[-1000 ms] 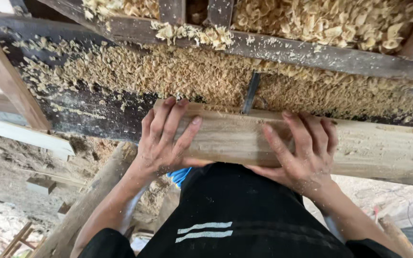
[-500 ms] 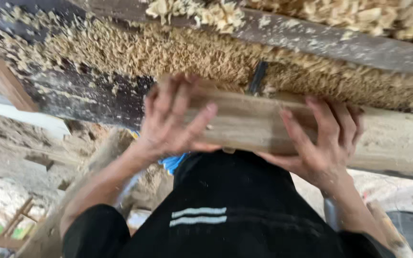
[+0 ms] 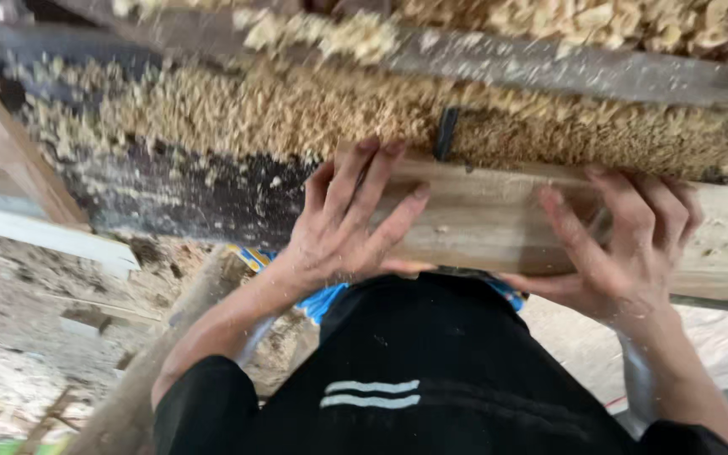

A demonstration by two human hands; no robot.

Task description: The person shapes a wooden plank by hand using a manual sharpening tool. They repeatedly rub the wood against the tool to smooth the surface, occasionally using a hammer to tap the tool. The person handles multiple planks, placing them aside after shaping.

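A long pale wooden plank lies across a dark machine bed covered in wood shavings. My left hand grips the plank's left end, fingers spread over its top and thumb under its near edge. My right hand grips the plank further right the same way. A dark metal piece stands up just behind the plank. My black trousers with two white stripes fill the lower middle.
Heaps of shavings cover the bed and a dark rail behind. A reddish wooden post slants at left above a white board. A round log lies below on dusty ground.
The plank and both hands have shifted right and toward me in the view. The picture is blurred with motion, and the camera has moved closer.
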